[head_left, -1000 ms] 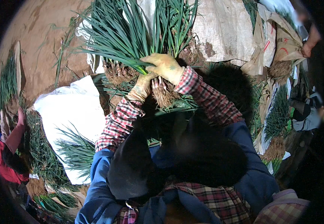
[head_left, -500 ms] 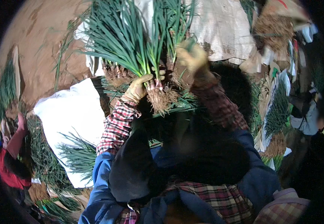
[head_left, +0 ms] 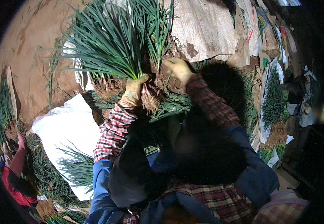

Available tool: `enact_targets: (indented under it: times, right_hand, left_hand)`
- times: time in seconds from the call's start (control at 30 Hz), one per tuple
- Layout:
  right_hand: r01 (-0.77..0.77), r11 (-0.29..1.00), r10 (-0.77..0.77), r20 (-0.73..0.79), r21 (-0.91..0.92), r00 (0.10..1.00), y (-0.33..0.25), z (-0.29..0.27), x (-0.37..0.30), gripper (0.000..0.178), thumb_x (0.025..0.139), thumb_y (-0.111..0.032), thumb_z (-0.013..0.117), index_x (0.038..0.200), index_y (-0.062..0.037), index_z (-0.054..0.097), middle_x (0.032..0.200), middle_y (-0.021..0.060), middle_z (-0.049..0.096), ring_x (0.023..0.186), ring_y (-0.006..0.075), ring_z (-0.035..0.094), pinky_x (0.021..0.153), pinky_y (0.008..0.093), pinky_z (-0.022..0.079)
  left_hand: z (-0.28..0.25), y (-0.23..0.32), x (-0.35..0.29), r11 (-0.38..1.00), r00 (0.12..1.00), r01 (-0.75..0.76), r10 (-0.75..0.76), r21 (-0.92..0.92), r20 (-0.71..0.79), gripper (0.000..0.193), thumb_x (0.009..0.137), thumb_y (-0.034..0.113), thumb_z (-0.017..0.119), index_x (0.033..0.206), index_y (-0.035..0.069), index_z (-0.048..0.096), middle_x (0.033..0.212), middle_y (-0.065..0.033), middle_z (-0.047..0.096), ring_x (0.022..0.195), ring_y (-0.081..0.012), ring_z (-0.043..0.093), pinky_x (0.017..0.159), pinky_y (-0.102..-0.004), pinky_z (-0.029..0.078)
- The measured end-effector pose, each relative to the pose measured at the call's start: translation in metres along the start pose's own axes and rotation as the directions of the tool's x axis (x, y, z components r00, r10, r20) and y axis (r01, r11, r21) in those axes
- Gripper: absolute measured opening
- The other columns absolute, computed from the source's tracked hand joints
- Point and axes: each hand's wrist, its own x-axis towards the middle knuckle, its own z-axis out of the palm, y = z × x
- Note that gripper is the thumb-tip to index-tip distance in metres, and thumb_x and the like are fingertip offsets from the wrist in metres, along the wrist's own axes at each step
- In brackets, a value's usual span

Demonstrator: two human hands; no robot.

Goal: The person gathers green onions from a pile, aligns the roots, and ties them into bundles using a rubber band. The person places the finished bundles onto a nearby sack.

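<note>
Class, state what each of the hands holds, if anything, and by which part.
Left hand: a green-onion bunch, just above its roots. Right hand: cannot be told.

A bunch of green onions (head_left: 106, 50) is filling the left hand (head_left: 134, 89), its long dark-green leaves (head_left: 91, 33) fanning up and leftward beyond the grip. Close to the fingers, the stems are narrowing and turning paler; just below the grip, pinkish-white bases are showing, and tangled brown roots (head_left: 149, 102) are hanging down. To the right of the grip, a slimmer clump (head_left: 156, 43) is pointing its leaves upward, its lower stalks lying just beside the right hand (head_left: 177, 69).
</note>
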Motion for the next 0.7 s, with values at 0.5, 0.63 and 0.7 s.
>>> enact_targets:
  times: [0.5,0.63,0.7]
  right_hand:
    - [-0.088,0.792,0.071,0.052,0.604,0.996,0.012,0.047,-0.014,0.019,0.09,-0.022,0.056,0.082,-0.0047,0.059,0.061,-0.0012,0.05,0.048,0.0091,0.042,0.043,0.0225,0.032]
    - [0.111,0.962,-0.097,-0.068,0.251,0.993,0.002,0.013,-0.002,0.019,0.09,-0.018,0.054,0.1,-0.0019,0.059,0.079,0.0017,0.058,0.058,0.0079,0.05,0.051,0.0212,0.038]
    - [0.116,0.993,-0.116,-0.029,0.0,0.993,0.03,0.008,0.034,0.029,0.088,-0.02,0.058,0.108,0.0002,0.056,0.083,0.0056,0.06,0.061,0.0117,0.053,0.057,0.0241,0.043]
  left_hand:
    - [0.036,0.018,-0.045,0.99,0.986,-0.125,0.118,0.058,0.113,0.021,0.077,0.013,0.067,0.091,-0.003,0.063,0.079,-0.0084,0.065,0.066,-0.0171,0.06,0.062,-0.0248,0.048]
    - [-0.01,0.018,-0.043,0.982,0.919,0.178,-0.188,0.06,0.348,0.027,0.083,0.02,0.06,0.101,0.0,0.061,0.077,-0.0038,0.062,0.067,-0.0133,0.056,0.063,-0.0274,0.046]
    - [-0.036,0.004,-0.039,0.96,0.907,0.217,-0.132,-0.175,0.4,0.031,0.083,0.013,0.055,0.112,0.002,0.055,0.082,-0.0035,0.061,0.073,-0.0155,0.056,0.067,-0.0305,0.047]
